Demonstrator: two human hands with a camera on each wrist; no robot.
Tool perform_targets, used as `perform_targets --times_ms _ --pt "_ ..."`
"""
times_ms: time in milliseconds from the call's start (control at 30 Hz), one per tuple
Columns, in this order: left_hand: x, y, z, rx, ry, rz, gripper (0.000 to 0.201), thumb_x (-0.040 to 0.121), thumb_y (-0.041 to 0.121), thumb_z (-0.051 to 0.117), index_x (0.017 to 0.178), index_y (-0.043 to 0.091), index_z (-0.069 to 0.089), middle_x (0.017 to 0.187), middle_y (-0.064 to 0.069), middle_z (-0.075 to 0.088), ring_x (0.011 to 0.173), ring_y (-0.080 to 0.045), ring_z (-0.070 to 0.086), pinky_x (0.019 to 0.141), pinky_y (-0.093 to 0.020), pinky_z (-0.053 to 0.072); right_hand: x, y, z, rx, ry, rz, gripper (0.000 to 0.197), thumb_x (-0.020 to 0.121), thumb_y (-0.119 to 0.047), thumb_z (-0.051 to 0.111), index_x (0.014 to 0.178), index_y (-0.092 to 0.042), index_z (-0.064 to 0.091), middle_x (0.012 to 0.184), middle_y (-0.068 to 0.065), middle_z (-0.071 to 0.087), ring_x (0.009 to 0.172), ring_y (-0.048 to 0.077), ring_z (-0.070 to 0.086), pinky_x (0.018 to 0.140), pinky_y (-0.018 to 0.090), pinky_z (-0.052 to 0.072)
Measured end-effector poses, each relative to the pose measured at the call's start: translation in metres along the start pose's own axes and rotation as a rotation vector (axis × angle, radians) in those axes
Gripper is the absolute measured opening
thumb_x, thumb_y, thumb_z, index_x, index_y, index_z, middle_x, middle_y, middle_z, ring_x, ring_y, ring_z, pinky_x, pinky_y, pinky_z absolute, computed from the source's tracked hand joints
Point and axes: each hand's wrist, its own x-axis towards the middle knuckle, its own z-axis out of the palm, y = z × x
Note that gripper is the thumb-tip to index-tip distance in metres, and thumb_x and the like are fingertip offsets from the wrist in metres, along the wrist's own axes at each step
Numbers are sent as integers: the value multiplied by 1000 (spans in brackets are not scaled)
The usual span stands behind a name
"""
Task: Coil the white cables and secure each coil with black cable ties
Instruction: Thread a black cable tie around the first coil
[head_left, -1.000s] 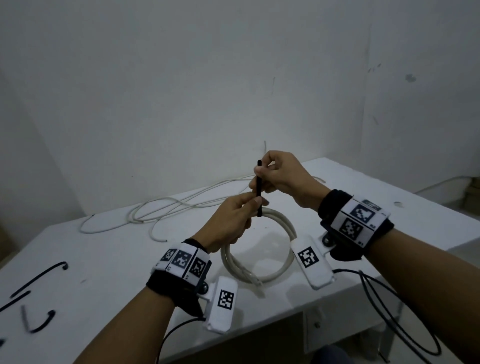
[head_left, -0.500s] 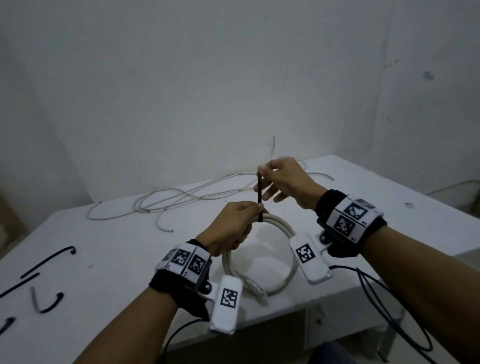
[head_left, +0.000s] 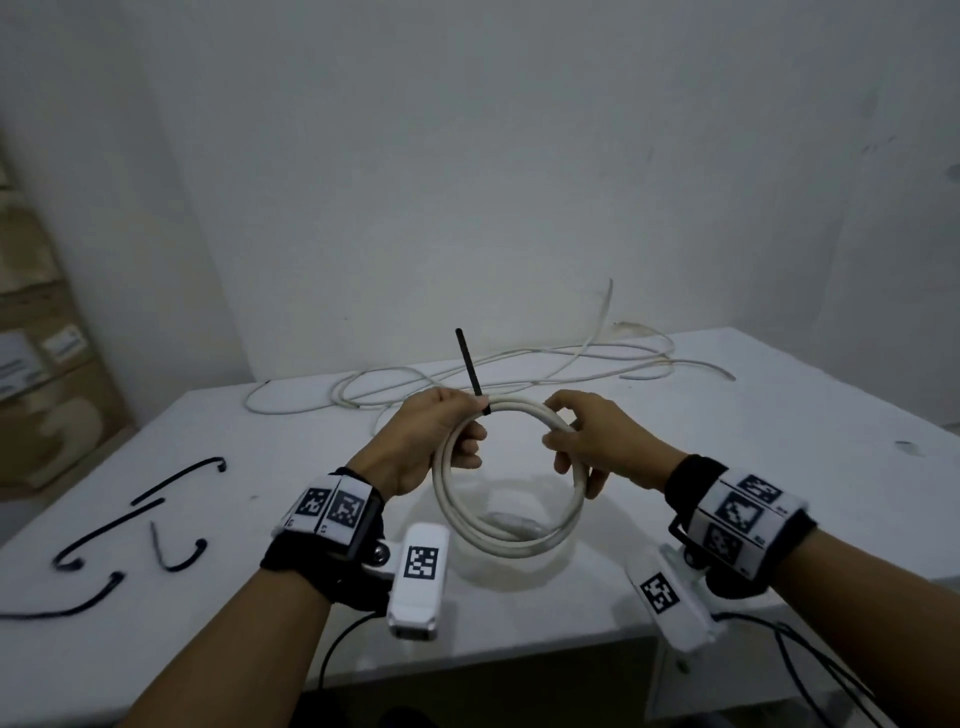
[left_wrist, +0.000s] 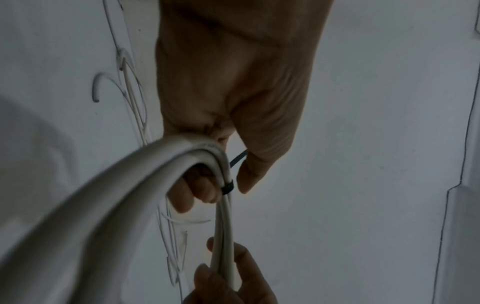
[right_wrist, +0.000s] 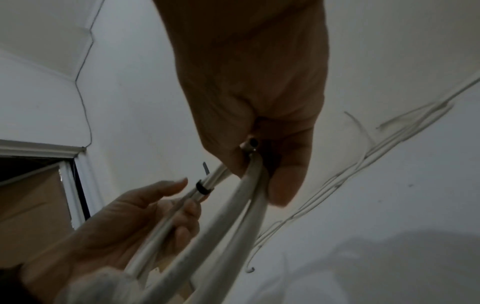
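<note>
Both hands, left hand and right hand, grip the tied white coil, fingers curled.

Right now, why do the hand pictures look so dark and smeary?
Left wrist view: dim light, the left hand is in shadow, and the close white coiled cable smears out of focus. Right wrist view: the right hand is dark against pale walls. Head view: sharper, and the white table bends at the edges.
</note>
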Motion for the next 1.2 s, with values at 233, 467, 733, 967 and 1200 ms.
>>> perform_targets --times_ms 233,467,733,967,1200 --pt "-16 -22 -60 272 164 -8 27 83 -10 59 107 3 57 92 -19 63 69 -22 60 54 -31 55 31 -20 52 49 -212 110 15 91 -9 54 105 -7 47 68 14 61 41 24 53 35 26 47" --pt "-21 -49 -107 504 271 -50 36 81 4 70 115 13 60 113 -12 60 94 -22 59 85 -36 51 47 -36 107 7 -314 220 14 92 -9 56 102 -4 47 74 14 55 44 28 55 44 35 56" --pt "-42 -56 -112 727 147 13 30 79 15 76 105 20 64 114 2 61 108 -14 54 80 -22 43 52 -37 121 -186 -309 155 54 90 -11 60 138 -4 34 103 14 58 69 22 63 73 35 58" --pt "-64 -62 -100 1116 -231 -59 39 76 28 79 112 23 65 104 11 60 98 -7 56 79 -15 44 43 -25 115 -437 -349 24 60 88 -27 64 140 -16 38 114 9 58 70 17 60 59 25 54" --pt "-56 -67 -93 1140 -233 62 43 80 24 75 121 20 66 115 6 67 98 -7 59 86 -20 48 47 -26 123 -594 -314 51 30 90 -22 60 110 1 62 106 17 64 51 19 52 46 25 47"
